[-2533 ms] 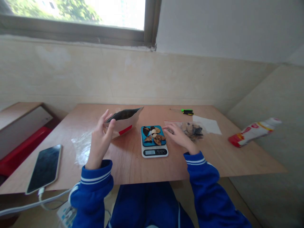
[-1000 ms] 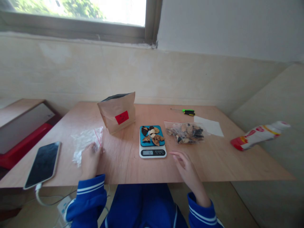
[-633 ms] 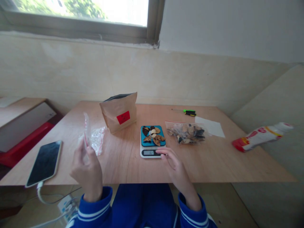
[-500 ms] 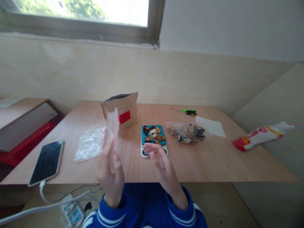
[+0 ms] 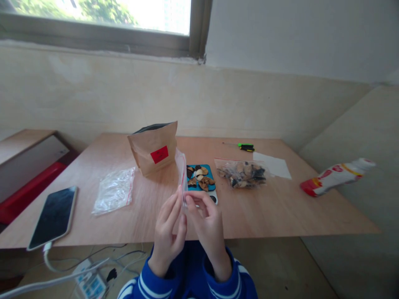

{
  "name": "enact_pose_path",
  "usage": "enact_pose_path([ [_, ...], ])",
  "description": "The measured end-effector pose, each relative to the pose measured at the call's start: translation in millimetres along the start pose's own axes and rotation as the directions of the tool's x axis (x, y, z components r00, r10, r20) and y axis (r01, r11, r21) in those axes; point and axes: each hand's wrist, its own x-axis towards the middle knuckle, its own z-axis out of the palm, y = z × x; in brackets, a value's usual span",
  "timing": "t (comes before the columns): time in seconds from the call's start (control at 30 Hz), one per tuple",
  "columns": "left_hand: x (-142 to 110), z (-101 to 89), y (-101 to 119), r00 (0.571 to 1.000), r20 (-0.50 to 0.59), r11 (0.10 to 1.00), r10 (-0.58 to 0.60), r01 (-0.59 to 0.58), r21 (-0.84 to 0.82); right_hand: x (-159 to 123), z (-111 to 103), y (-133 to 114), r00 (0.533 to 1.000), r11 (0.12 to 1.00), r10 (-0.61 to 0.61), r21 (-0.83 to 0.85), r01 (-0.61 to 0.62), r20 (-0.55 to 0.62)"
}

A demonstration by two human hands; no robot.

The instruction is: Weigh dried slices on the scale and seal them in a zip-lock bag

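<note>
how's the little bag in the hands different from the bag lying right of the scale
The small clear bag is held upright between the left hand and right hand; the filled bag lies flat on the table, untouched. The held one looks empty and thin; the other bulges with dark and tan dried pieces. Both are clear plastic with a red strip at the mouth.

Your kraft paper pouch point(image 5: 153, 153) is brown with a red label; right of it, the scale point(image 5: 201, 184) shows a teal platform under brown, black and pale pieces; further right, the screwdriver point(image 5: 245, 146) is green and black; your sleeves point(image 5: 156, 282) are blue, white-striped.
</note>
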Motion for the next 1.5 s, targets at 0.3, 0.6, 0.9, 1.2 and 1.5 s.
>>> enact_pose_path([
  [0.3,-6.3,7.5,-0.2,0.869,-0.309,0.902,-0.385,0.284,-0.325,5.0,16.5,-9.0,0.983,0.969,-0.156,-0.18,0.172,0.099],
  [0.6,-0.6,0.4,-14.4,0.887,-0.366,0.956,-0.283,0.23,-0.181,5.5,18.0,0.1,0.934,0.931,0.243,0.206,-0.3,0.262],
  [0.9,23.1,-17.2,-24.6,0.627,-0.764,0.965,-0.149,0.26,0.025,26.5,-11.3,24.3,0.983,0.983,0.181,-0.034,-0.179,0.038],
  [1.2,40.9,-20.5,-21.8,0.851,-0.473,0.963,-0.227,0.269,0.023,44.6,-62.0,99.6,0.985,0.774,-0.049,-0.616,0.143,0.167],
  [1.5,34.2,-12.2,-23.8,0.843,-0.333,0.894,-0.423,0.447,-0.004,57.6,-72.7,111.7,0.987,0.832,-0.074,-0.537,0.14,0.143],
])
